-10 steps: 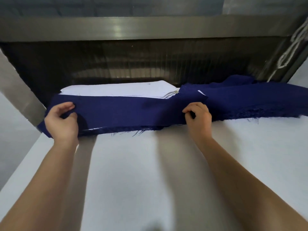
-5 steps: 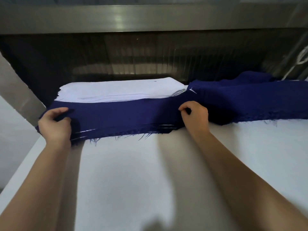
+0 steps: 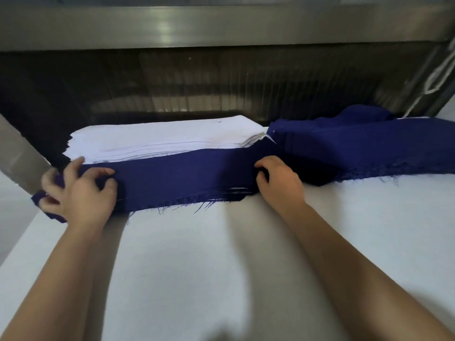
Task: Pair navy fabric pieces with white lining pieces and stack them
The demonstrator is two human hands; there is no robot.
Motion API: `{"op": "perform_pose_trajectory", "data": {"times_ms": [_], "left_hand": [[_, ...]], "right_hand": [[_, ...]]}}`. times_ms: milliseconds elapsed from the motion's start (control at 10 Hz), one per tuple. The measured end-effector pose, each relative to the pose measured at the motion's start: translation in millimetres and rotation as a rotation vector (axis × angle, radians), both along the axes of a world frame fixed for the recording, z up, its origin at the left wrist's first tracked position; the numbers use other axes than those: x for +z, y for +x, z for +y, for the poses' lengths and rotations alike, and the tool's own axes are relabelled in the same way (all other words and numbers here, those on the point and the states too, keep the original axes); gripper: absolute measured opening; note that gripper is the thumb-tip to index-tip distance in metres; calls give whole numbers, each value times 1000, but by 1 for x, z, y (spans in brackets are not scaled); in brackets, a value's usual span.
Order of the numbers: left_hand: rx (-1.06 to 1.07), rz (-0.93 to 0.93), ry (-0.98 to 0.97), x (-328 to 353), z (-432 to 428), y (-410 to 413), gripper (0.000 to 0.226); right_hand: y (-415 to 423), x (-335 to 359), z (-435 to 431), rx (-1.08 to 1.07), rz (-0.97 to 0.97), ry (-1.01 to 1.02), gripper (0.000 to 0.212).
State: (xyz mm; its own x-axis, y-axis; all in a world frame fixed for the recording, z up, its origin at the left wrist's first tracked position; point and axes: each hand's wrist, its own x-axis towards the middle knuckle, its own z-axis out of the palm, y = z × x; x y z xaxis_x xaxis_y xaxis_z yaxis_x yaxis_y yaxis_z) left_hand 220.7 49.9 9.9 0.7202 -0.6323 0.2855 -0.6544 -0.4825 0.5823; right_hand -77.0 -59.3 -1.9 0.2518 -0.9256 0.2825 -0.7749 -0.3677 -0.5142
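Observation:
A long navy fabric piece (image 3: 182, 178) with frayed edges lies across the front of a stack of white lining pieces (image 3: 162, 139) on the white table (image 3: 221, 254). My left hand (image 3: 78, 190) grips the strip's left end, fingers curled over the cloth and blurred. My right hand (image 3: 278, 180) grips its right end with curled fingers. A heap of more navy fabric (image 3: 357, 146) lies to the right, touching the strip's right end.
A steel machine housing (image 3: 221, 25) with a dark ribbed opening (image 3: 221, 89) hangs over the back of the table. A slanted metal post (image 3: 19, 158) stands at the left edge. A white cord (image 3: 438, 77) hangs at the upper right.
The navy strip has slid toward me, uncovering more of the white stack. My left hand has shifted over the strip's left end, fingers spread wider. My right hand keeps its grip.

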Motion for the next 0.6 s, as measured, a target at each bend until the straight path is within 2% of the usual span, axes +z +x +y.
{"op": "perform_pose_trajectory", "data": {"times_ms": [200, 300, 400, 500, 600], "left_hand": [[-208, -141, 55, -3, -6, -37, 16], [-226, -151, 136, -6, -9, -46, 23], [-247, -195, 209, -4, -8, -56, 36], [-285, -182, 382, 7, 2, -62, 51], [-420, -233, 515, 21, 36, -80, 62]], "right_hand": [[0, -3, 3, 47, -6, 37, 32], [-3, -4, 3, 115, -8, 88, 36], [-15, -4, 6, 182, -29, 149, 41], [-30, -6, 15, 210, -113, 137, 39], [-56, -2, 32, 214, -226, 137, 35]]}}
